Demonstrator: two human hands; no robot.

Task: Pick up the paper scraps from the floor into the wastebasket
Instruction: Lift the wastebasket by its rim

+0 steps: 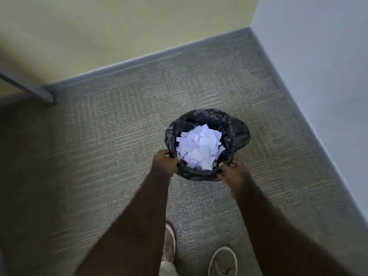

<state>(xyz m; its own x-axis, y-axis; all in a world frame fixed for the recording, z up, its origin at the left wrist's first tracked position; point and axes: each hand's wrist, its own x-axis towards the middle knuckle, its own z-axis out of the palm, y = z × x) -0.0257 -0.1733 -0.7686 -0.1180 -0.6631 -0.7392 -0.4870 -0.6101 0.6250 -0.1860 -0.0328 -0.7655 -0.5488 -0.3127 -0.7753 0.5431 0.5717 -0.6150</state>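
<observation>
Left hand (164, 161), right hand (232, 172) grip wastebasket (237, 132); body hidden.

Both arms extended, left grip (165, 161) closed, right grip (231, 173) closed

One wastebasket (207, 124), two hands, two shoes.

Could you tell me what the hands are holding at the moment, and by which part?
Both hands, left and right, hold the wastebasket by its near rim, each grip closed over the black liner. The paper scraps lie inside.
</observation>
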